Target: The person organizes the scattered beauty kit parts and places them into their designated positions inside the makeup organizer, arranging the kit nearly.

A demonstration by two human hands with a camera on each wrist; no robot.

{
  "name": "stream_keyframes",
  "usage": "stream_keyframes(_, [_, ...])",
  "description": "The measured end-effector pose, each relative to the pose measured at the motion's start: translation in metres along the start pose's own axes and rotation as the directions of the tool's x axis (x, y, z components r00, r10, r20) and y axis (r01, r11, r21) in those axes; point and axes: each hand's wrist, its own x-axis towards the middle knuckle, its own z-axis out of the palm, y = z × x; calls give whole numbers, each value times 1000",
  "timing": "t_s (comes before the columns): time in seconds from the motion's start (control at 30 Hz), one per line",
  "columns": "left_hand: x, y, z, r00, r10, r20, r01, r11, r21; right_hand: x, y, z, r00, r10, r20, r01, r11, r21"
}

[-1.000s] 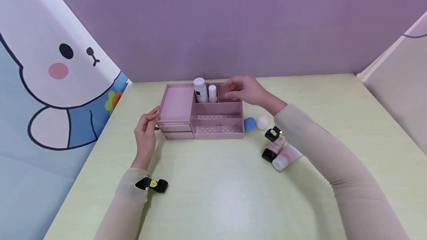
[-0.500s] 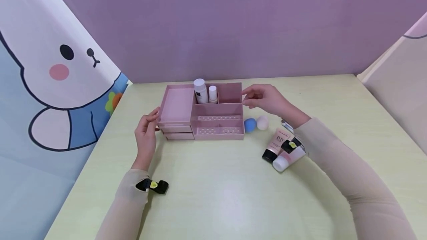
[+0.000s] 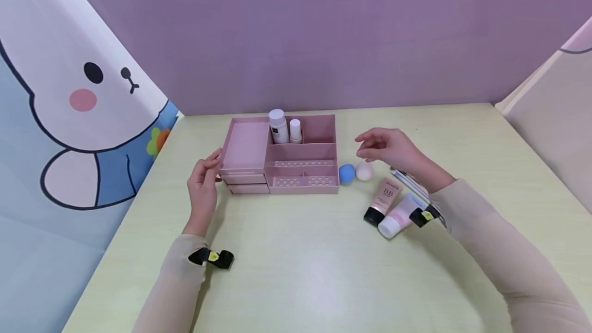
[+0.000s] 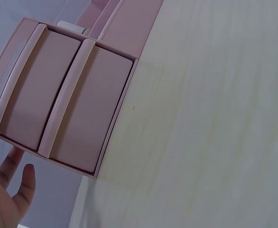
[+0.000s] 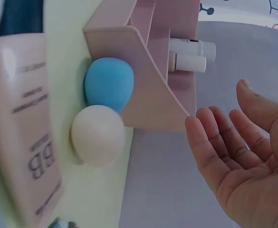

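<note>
A pink desktop organizer [image 3: 250,143] with two front drawers stands at the back of the table. My left hand [image 3: 202,181] touches its left side with the fingertips; in the left wrist view the fingers [image 4: 9,167] rest by its edge. A white-capped bottle [image 3: 278,127] and a smaller white-capped bottle [image 3: 295,131] stand upright in its rear compartments. My right hand [image 3: 393,148] hovers to the right of the organizer, fingers loosely bent and holding nothing. Below it, a blue makeup sponge [image 5: 109,84] and a white makeup sponge [image 5: 99,136] lie beside the organizer's right wall.
A BB cream tube [image 3: 385,200] with a black cap lies right of the organizer. Next to it is a white-capped pink tube [image 3: 402,216], partly covered by the wrist strap. Slim pale items [image 3: 409,183] lie under the right wrist. A purple backdrop [image 3: 324,40] rises behind the table.
My right hand has moved from the organizer's rear right compartment out to the right and toward me, above the sponges. My left hand has stayed at the organizer's left side.
</note>
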Motion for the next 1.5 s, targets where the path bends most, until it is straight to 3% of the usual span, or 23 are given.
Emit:
stream_keyframes(0.63, [-1,-3,-1,1000,-15,17,15,1000,10,-30,41,-15,998,67,-9,-67,998,-3])
stream_keyframes(1.03, [-1,-3,-1,1000,-19,18,19,1000,-1,-41,70,-21,987,162,13,-160,985,-68])
stream_keyframes(1.3, [0,-4,-1,1000,-24,13,24,1000,-4,-44,76,-24,971,223,85,-205,963,-176])
stream_keyframes(1.5, [0,-4,-2,999,-28,21,28,1000,-4,-46,77,-23,970,233,76,-212,953,-219])
